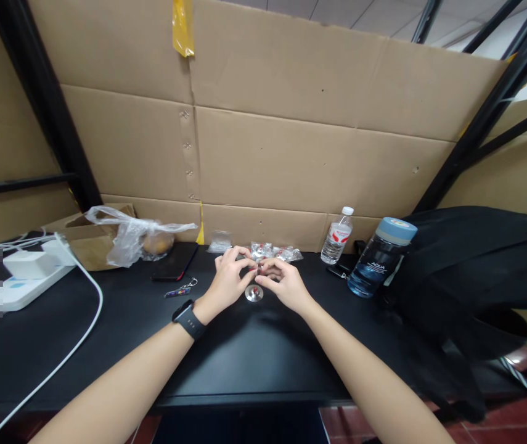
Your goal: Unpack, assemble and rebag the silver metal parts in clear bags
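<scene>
Over the black tabletop my left hand (236,271), with a dark watch (189,318) on its wrist, meets my right hand (284,280). Thumb and fingers of both are pinched together on one tiny piece between the fingertips; a glint and a bit of red show, but its kind is too small to make out. Just below the fingertips a round silver metal disc (254,293) with a red centre lies on the table. Behind the hands are clear plastic packets (286,253) with shiny silver and red contents, partly hidden by my fingers.
At left stand a white power strip (18,293), a plastic bag (140,237) with round fruit, a phone (173,262) and a keychain (180,290). To the right are a water bottle (337,237), a blue-lidded bottle (380,259) and a black bag (471,277). Cardboard (281,160) walls the back.
</scene>
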